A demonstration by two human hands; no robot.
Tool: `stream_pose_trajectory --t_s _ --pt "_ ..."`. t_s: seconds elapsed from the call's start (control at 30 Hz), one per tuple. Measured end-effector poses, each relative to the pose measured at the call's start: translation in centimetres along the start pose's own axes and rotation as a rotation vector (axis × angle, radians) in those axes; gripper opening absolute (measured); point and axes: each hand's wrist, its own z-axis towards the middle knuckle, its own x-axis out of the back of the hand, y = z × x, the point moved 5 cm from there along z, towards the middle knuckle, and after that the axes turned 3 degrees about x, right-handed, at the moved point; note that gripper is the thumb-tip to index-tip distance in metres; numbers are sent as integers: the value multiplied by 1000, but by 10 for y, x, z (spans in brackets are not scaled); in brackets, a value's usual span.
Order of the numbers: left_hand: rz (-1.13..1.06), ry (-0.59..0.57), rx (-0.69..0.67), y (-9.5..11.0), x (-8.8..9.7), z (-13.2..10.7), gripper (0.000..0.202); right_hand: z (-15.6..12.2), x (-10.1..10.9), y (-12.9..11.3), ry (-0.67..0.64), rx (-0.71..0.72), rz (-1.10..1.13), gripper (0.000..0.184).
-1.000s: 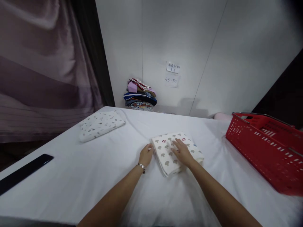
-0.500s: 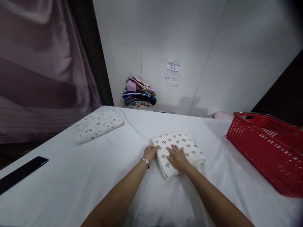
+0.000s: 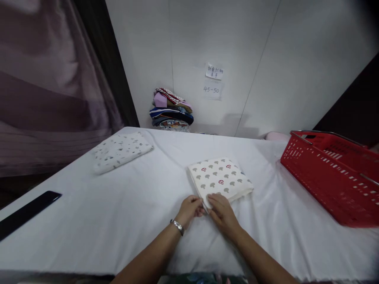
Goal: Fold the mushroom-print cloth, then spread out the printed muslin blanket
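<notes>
A folded white cloth (image 3: 220,175) printed with grey and red mushrooms lies flat on the white-covered table in front of me. My left hand (image 3: 191,211), with a silver bracelet on the wrist, pinches the near left corner of this cloth. At the same corner is my right hand (image 3: 223,215), its fingers on top of the cloth and its thumb at the near edge, closed on it. The undersides of the fingers are partly hidden.
A second folded cloth (image 3: 122,152) with grey print lies at the far left. A black flat object (image 3: 28,215) rests at the left edge. On the right stands a red basket (image 3: 331,177). Stacked fabrics (image 3: 171,110) sit beyond the table by the wall.
Both hands have moved toward me to the cloth's near left corner. My right hand has left the middle of the cloth, where it lay flat. The view has shifted slightly.
</notes>
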Motion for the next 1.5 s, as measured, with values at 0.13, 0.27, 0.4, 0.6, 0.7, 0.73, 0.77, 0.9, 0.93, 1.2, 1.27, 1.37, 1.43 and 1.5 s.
stream_pose_trajectory --t_s 0.13,0.27,0.4,0.6,0.7,0.73,0.77,0.9,0.93,1.2,1.27,1.37,1.43,1.5 --pt "52 -26 -2 -3 -9 -7 22 0 2 -5 18 71 -40 29" --pt "46 8 -8 0 -8 -10 18 1 2 -8 -19 98 -62 31" --pt "53 0 -12 -1 -8 -12 13 3 5 -10 -30 113 -58 29" --pt "111 -37 -1 -3 -9 -10 12 5 3 -5 -16 83 -31 20" --pt "152 -56 7 0 -11 -11 10 5 3 -2 15 56 -2 18" --pt "164 -56 7 1 -12 -11 9 5 3 -2 26 49 10 18" --pt "171 -57 6 2 -12 -12 8 5 4 -2 34 46 19 19" --pt "179 -61 7 2 -14 -12 6 5 6 -8 28 80 18 19" --pt "179 -65 5 2 -15 -12 6 5 7 -10 23 95 13 19" --pt "102 -143 -24 -1 -15 -10 19 1 5 -12 -28 140 -33 26" --pt "107 -126 -17 0 -13 -9 22 0 5 -11 2 136 -41 26" --pt "57 -85 -6 6 -9 -7 26 0 5 -11 32 135 -42 26" --pt "-5 -49 -9 14 -5 -3 28 -1 6 -11 52 146 -44 27" --pt "-24 7 -23 23 -1 2 28 -2 6 -12 66 160 -50 28"
